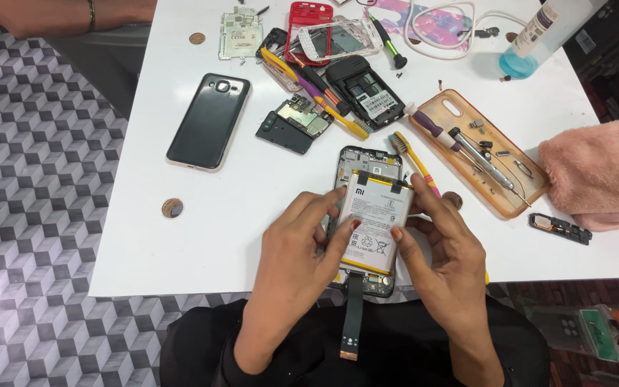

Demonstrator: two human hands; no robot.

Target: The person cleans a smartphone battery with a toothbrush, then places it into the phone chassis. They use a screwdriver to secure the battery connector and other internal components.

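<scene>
Head view, looking down at the bench edge. My left hand and my right hand both close around a white phone battery, thumbs pressed on its printed face, fingers wrapped along its left and right edges. Battery sits over the back of an opened dark phone body, whose top end shows above the battery; I cannot tell whether the battery is seated in its bay or lifted slightly off it. A flat ribbon cable hangs from the phone's lower end, past the table edge, over my dark-clothed lap.

Just beside my right hand: a yellow and pink toothbrush, bristles near the phone's top corner. Further right, an amber phone case lies face up as a tray, holding a screwdriver and small metal parts. A small black module lies near the table's right edge, below a pink cloth.

Left of the work: a dark phone back cover and a coin. Beyond: a circuit board, a red frame, a clear bottle of blue liquid. All on a white table. Another person's forearm shows at the top left.
</scene>
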